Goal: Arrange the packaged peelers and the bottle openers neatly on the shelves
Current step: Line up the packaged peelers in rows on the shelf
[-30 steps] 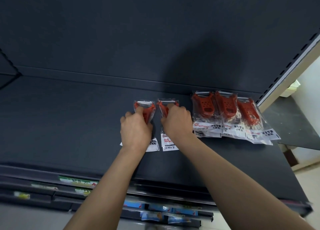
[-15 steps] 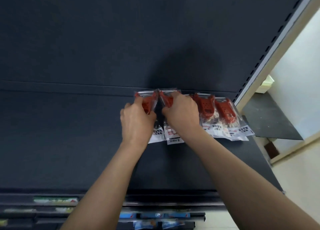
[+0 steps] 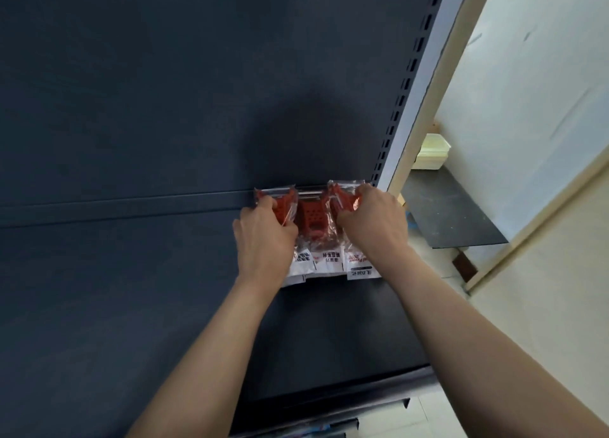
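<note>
Red peelers in clear packets with white labels lie bunched at the back right corner of the dark shelf [image 3: 131,305]. My left hand [image 3: 263,236] grips the left packet [image 3: 282,203] by its red head. My right hand [image 3: 372,220] grips the right packet [image 3: 342,197] at its top, against the shelf's right upright. Between the two hands lies a middle packet [image 3: 313,223], its red perforated handle showing. White label ends [image 3: 329,261] stick out toward me below the hands. More packets may lie hidden under the hands. No bottle openers are in view.
The shelf's dark back panel [image 3: 197,91] rises behind the packets. A perforated upright [image 3: 400,108] bounds the shelf on the right. Beyond it are a white wall, a lower black surface [image 3: 445,213] and a pale box [image 3: 430,152]. The shelf's front edge [image 3: 329,401] runs below my forearms.
Both hands have slid their packets to the right, closing up against the other packets at the shelf's right end. The view has swung right with them.
</note>
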